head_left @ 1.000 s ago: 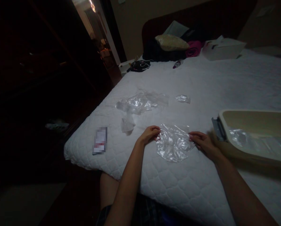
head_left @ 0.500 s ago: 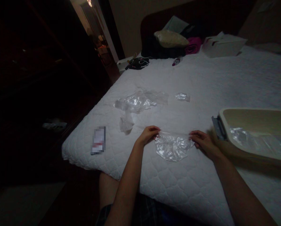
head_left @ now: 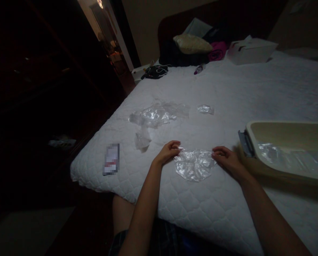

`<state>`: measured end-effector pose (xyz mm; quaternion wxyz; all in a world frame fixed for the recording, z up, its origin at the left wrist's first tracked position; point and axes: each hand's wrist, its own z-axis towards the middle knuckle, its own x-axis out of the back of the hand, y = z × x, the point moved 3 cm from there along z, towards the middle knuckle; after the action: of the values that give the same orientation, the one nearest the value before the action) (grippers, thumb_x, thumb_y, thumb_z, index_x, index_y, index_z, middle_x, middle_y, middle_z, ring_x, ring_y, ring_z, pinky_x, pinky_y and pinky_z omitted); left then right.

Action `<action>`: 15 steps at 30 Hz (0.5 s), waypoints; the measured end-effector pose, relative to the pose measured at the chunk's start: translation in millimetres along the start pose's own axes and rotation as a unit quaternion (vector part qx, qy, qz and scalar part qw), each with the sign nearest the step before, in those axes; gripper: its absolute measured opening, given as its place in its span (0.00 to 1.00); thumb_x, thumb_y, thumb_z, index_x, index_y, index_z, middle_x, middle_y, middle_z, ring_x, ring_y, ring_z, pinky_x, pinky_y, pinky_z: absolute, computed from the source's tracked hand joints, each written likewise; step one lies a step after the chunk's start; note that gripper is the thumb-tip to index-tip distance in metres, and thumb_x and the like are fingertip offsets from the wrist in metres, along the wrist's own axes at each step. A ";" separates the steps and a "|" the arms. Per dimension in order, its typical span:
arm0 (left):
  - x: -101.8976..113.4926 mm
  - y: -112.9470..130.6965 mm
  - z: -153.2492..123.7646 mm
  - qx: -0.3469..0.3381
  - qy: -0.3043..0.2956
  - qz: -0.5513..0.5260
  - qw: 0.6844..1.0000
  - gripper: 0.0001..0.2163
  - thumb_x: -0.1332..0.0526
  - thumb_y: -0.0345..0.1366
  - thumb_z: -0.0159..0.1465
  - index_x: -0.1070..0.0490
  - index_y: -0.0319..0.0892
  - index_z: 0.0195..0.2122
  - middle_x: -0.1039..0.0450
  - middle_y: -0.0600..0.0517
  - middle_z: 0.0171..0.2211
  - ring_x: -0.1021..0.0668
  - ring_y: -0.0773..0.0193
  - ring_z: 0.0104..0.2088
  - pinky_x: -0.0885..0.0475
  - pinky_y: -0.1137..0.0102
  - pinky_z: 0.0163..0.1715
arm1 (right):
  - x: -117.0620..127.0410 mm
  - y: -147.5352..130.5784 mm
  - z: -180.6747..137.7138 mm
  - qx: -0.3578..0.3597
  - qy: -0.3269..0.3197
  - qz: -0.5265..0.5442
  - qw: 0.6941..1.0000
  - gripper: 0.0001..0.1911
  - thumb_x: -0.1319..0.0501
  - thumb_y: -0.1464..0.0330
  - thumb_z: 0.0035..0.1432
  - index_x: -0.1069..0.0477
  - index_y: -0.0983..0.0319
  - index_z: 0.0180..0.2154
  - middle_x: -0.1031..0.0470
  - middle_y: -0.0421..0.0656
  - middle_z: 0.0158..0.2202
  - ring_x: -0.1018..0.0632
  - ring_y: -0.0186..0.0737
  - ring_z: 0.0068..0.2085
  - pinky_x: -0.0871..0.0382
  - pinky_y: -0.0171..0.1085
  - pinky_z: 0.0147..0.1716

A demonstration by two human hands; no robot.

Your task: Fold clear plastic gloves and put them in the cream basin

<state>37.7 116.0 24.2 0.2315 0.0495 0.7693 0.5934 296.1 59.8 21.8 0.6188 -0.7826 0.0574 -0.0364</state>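
A clear plastic bag (head_left: pixel 194 166) lies spread on the white quilted bed (head_left: pixel 201 206), its wide top edge running between my two hands. My left hand (head_left: pixel 169 151) pinches the bag's upper left corner. At the upper right corner, my right hand (head_left: pixel 225 159) grips the edge between thumb and fingers. Beyond my left hand lie a crumpled heap of clear plastic (head_left: pixel 156 114) and a smaller plastic piece (head_left: pixel 143 139) in front of it. A small folded plastic packet (head_left: pixel 205 109) rests farther back.
To the right stands a cream storage bin (head_left: pixel 284 129) with a grey latch (head_left: pixel 245 143) and clear plastic inside (head_left: pixel 295 156). A blurred-out flat object (head_left: pixel 111 159) lies near the bed's left edge. Pillows (head_left: pixel 192 44), a white box (head_left: pixel 251 51) and a small bottle (head_left: pixel 198 69) are at the back.
Both hands stay at the bag's corners. My right hand has shifted slightly left, and the bag's top edge looks a little less taut. The view has moved very slightly.
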 end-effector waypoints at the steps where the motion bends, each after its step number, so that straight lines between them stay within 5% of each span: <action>1: -0.1 -0.7 -0.1 0.002 0.003 0.009 1.000 0.25 0.30 0.33 0.43 0.32 0.38 0.44 0.28 0.52 0.33 0.28 0.73 0.24 0.35 0.77 0.24 | 0.0 0.8 0.3 0.004 0.000 -0.003 1.000 0.25 0.29 0.57 0.35 0.32 0.61 0.35 0.32 0.36 0.25 0.36 0.25 0.18 0.46 0.28 0.15; 11: 2.0 -1.7 -3.3 0.008 0.032 -0.002 0.999 0.20 0.33 0.39 0.50 0.31 0.39 0.43 0.30 0.52 0.33 0.28 0.74 0.23 0.32 0.75 0.26 | 6.0 7.5 2.1 0.026 0.029 -0.011 0.999 0.27 0.32 0.53 0.38 0.34 0.58 0.39 0.31 0.36 0.29 0.36 0.24 0.18 0.44 0.29 0.15; 15: 4.7 5.4 -19.8 0.017 0.075 0.003 0.997 0.20 0.33 0.42 0.51 0.33 0.42 0.44 0.30 0.50 0.37 0.24 0.69 0.29 0.30 0.74 0.26 | 14.0 6.3 -11.1 -0.024 0.106 -0.121 0.987 0.24 0.40 0.47 0.44 0.34 0.60 0.33 0.33 0.36 0.20 0.34 0.28 0.17 0.43 0.29 0.16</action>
<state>24.3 101.5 31.6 0.1699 0.0111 0.7943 0.5832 308.2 45.8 18.0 0.5809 -0.7904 0.0287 -0.1925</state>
